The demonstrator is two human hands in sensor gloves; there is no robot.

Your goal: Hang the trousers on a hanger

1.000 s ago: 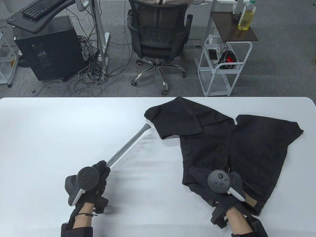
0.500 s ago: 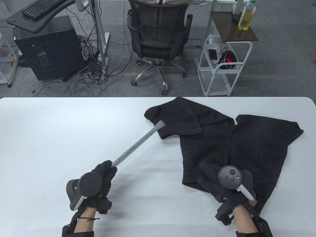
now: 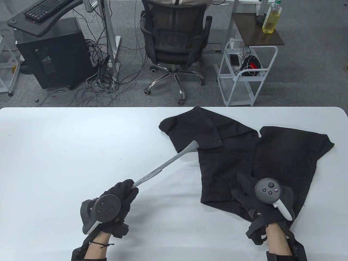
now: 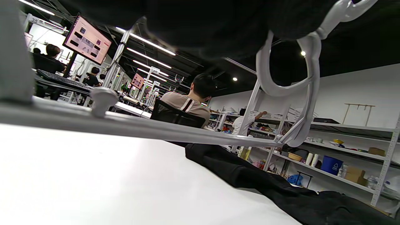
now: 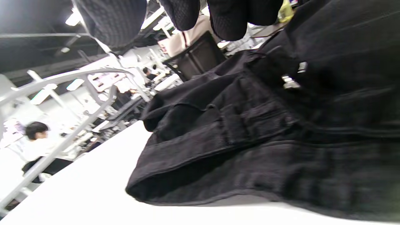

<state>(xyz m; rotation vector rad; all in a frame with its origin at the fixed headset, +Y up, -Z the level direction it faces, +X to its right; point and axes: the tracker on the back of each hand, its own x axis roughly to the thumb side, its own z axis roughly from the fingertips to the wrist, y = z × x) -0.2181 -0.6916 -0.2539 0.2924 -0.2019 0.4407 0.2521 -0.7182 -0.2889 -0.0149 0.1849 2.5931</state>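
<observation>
Table view: crumpled black denim trousers (image 3: 244,160) lie on the right half of the white bench (image 3: 68,152). The left hand (image 3: 114,201) grips a grey plastic hanger (image 3: 168,163), its far end over the cloth. The right hand (image 3: 261,201) rests on the trousers; its grip is unclear.

Left wrist view: hanger hook (image 4: 290,68), shelving (image 4: 350,150) behind.

Right wrist view: fingertips (image 5: 231,18) above the trousers.

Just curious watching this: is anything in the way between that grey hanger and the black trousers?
Nothing visible. The left hand holds the hanger, whose far end already reaches the trousers; only bare white table lies around.
</observation>
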